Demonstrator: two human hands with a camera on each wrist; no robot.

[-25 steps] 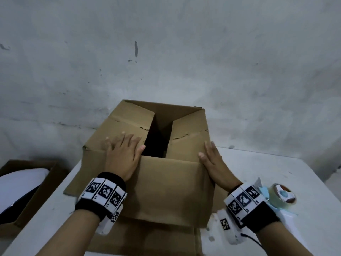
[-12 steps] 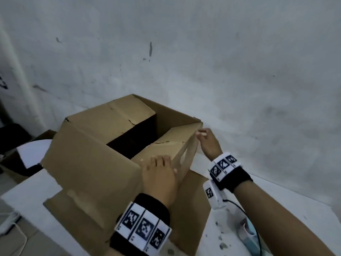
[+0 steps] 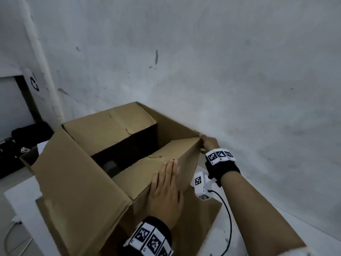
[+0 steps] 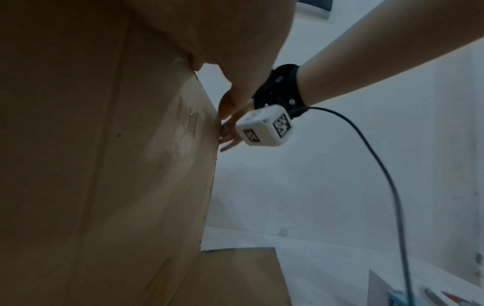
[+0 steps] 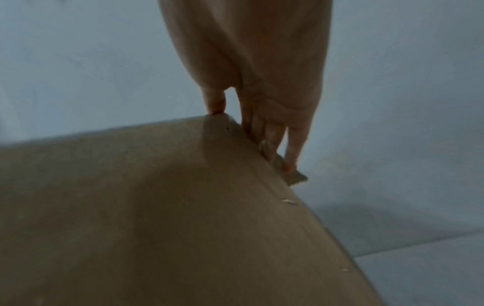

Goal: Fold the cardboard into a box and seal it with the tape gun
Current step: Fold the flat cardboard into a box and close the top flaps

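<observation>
A brown cardboard box [image 3: 77, 182] stands at an angle on the table, its top open and two flaps leaning inward over the dark inside. My left hand [image 3: 166, 191] lies flat with straight fingers against the box's near right wall; in the left wrist view only its palm [image 4: 209, 31] shows against the cardboard [image 4: 91, 165]. My right hand [image 3: 207, 143] grips the far right top corner, thumb on top and fingers behind the edge [image 5: 251, 116]. A sliver of the light blue tape gun [image 4: 393, 299] peeks in at the bottom of the left wrist view.
A flat cardboard sheet [image 3: 201, 217] lies under the box on the white table [image 3: 20, 198]. The grey wall [image 3: 239, 89] stands just behind the box. Another carton [image 3: 27, 157] with dark items sits lower left. A black cable [image 3: 229, 220] hangs from my right wrist.
The box has been turned to an angle. My left hand left the top flap and now lies on the right wall. My right hand moved to the far corner and took hold.
</observation>
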